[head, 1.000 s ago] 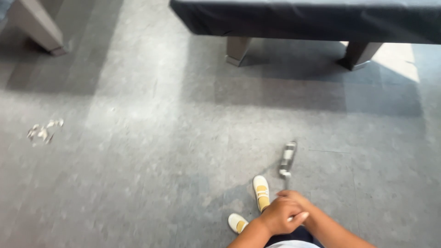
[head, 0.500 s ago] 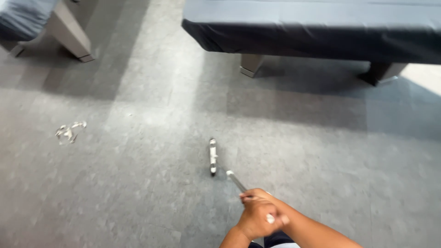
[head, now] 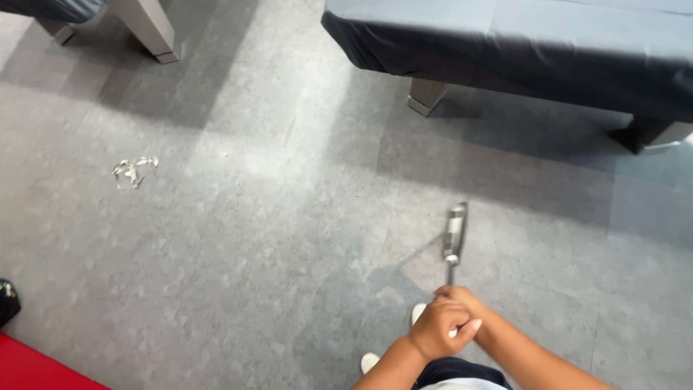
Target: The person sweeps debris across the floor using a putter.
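Fingers (head: 462,328) of both hands are wrapped tight around the grip of a golf putter (head: 454,235), the left hand (head: 437,331) over the right hand (head: 469,303). Beyond the fingers the shaft runs away from them to the silver head, which sits low over the grey floor (head: 289,238). Farther past the fingers stands a dark-covered bench (head: 520,43); well off to their left lies a crumpled scrap (head: 132,171).

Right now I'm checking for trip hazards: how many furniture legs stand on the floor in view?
3: one pale leg top left, one under the dark-covered table's near end, one dark far right. Others may be hidden.
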